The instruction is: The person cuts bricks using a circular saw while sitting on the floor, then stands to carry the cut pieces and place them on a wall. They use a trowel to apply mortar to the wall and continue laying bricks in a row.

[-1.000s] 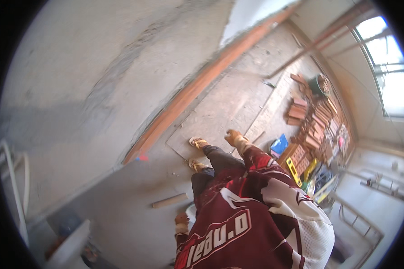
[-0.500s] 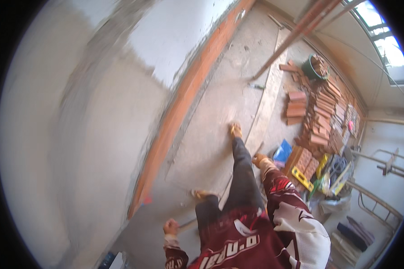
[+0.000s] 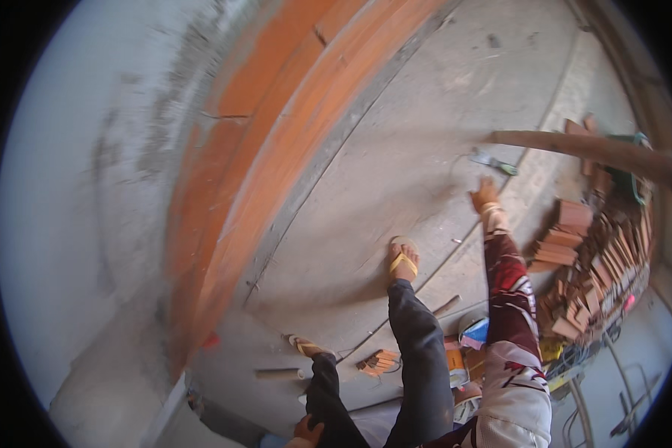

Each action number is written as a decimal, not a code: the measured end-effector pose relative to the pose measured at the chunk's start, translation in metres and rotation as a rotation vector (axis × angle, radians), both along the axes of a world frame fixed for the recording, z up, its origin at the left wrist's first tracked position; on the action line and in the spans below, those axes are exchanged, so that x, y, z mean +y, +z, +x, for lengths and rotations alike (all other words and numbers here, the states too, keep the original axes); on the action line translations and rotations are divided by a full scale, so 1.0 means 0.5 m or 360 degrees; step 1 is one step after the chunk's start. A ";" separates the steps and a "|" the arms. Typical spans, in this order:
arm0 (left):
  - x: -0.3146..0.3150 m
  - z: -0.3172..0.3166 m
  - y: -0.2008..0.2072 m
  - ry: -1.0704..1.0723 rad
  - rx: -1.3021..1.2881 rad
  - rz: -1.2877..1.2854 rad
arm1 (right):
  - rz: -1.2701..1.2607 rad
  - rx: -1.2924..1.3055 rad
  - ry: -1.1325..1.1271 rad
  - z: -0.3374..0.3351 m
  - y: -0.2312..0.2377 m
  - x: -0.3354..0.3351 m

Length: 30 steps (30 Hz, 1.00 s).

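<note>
Head view: right hand (image 3: 485, 196) outstretched, fingers spread, empty; left hand (image 3: 306, 431) cut off low, fingers' state unclear.

The right arm, in a dark red patterned sleeve with white at the shoulder, stretches from the lower right of the frame up toward the centre right. The right hand (image 3: 485, 196) is empty, its fingers loosely spread. The left hand (image 3: 307, 431) sits at the bottom edge, low beside the leg, its fingers curled and partly cut off by the frame.
</note>
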<state>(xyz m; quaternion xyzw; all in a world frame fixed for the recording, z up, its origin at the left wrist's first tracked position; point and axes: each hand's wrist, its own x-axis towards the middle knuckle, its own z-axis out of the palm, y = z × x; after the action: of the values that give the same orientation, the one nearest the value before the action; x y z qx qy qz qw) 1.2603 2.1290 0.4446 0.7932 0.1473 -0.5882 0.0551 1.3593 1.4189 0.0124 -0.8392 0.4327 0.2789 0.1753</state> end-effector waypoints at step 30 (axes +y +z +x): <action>0.220 -0.142 0.192 -0.0134 -0.0267 -0.0073 | 0.0461 -0.1440 -0.0205 0.222 0.693 0.768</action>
<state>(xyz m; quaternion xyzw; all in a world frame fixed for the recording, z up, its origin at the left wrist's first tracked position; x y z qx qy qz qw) 1.1893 2.2390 0.5406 0.8437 0.0953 -0.5248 0.0606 1.4701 1.8027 0.3589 -0.8147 0.3207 -0.0685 0.4782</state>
